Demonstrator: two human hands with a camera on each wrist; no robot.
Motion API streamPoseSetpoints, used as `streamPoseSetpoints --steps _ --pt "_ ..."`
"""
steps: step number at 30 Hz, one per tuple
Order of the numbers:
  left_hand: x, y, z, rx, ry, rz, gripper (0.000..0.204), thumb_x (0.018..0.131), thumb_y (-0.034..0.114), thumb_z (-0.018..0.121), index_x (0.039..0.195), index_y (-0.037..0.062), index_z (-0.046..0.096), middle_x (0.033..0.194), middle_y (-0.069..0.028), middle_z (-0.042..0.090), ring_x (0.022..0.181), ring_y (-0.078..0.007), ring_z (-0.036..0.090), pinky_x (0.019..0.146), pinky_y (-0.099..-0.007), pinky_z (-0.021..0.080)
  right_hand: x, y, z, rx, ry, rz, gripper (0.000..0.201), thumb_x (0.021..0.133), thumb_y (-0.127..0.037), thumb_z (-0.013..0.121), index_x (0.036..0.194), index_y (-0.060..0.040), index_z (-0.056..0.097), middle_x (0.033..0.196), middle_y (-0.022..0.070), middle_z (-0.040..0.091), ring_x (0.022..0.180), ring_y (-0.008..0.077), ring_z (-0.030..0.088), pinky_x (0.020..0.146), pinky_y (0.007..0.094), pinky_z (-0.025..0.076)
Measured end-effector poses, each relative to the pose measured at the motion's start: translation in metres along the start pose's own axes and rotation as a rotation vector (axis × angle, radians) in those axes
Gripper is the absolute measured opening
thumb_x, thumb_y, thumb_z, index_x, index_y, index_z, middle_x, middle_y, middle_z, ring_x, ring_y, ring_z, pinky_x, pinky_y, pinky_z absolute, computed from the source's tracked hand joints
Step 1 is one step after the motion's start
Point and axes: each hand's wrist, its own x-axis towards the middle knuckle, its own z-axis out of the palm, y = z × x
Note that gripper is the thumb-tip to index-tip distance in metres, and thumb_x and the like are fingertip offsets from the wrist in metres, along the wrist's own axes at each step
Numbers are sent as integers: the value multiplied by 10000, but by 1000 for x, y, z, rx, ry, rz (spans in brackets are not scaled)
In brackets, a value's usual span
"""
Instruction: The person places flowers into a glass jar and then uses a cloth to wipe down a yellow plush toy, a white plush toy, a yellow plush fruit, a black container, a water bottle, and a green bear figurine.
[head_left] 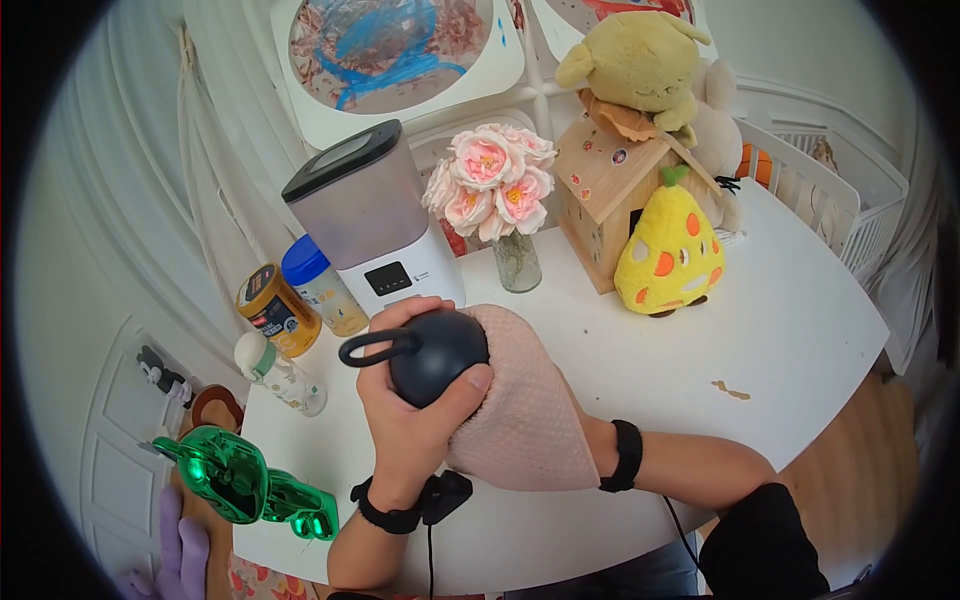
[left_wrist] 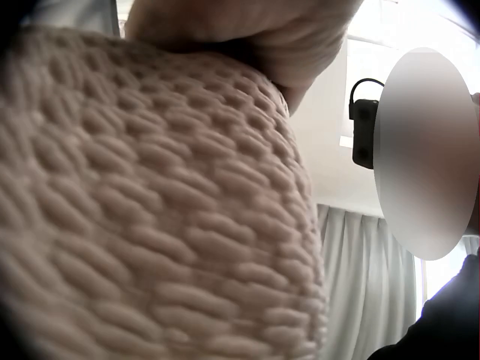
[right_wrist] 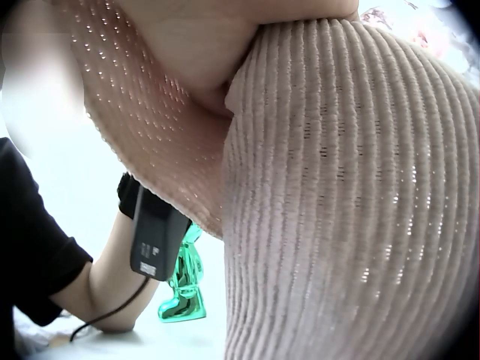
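Left hand (head_left: 410,437) gripping dark dome (head_left: 441,352), pink cloth (head_left: 528,415) along its edge

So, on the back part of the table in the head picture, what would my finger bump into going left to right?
Yellow can → blue-lidded jar → tall machine → flowers → wooden house.
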Motion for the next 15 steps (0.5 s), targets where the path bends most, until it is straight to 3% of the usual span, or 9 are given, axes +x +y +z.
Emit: streamPoseSetpoints --steps 6,8,11,13,15 --pt "9 0 -14 -91 -256 80 690 632 150 861 1229 8 544 1193 -145 619 1118 -223 599 1013 -363 454 0 -2 -15 51 -178 77 632 711 -191 793 1247 -36 496 1173 127 582 1076 242 591 956 346 465" --pt "14 -2 -22 -122 -415 169 726 599 226 871 1205 -8 546 1159 -176 625 1132 -286 594 1077 -426 397 -3 0 -15 142 -159 -154 601 745 -182 772 1244 -20 479 1122 154 577 1008 300 593 904 358 480" --pt "18 -9 -25 -190 -491 223 722 603 265 862 1196 -8 553 1118 -175 633 1132 -306 591 1092 -455 373 -5 -2 -19 202 -176 -124 582 738 -186 772 1219 -18 492 1104 156 586 986 297 601 889 357 487" --pt "18 -12 -24 -149 -505 236 776 614 314 861 1244 6 530 1152 -153 609 1133 -282 591 1073 -420 398 -3 -5 -26 252 -198 -105 562 730 -190 771 1194 -15 506 1087 157 595 964 294 609 875 357 493" --pt "12 -6 -12 -31 -157 64 822 635 314 871 1305 28 490 1198 -122 570 1122 -242 588 1040 -378 430 0 -4 -28 279 -203 -99 553 726 -192 771 1181 -13 512 1078 158 600 953 292 613 868 357 497"
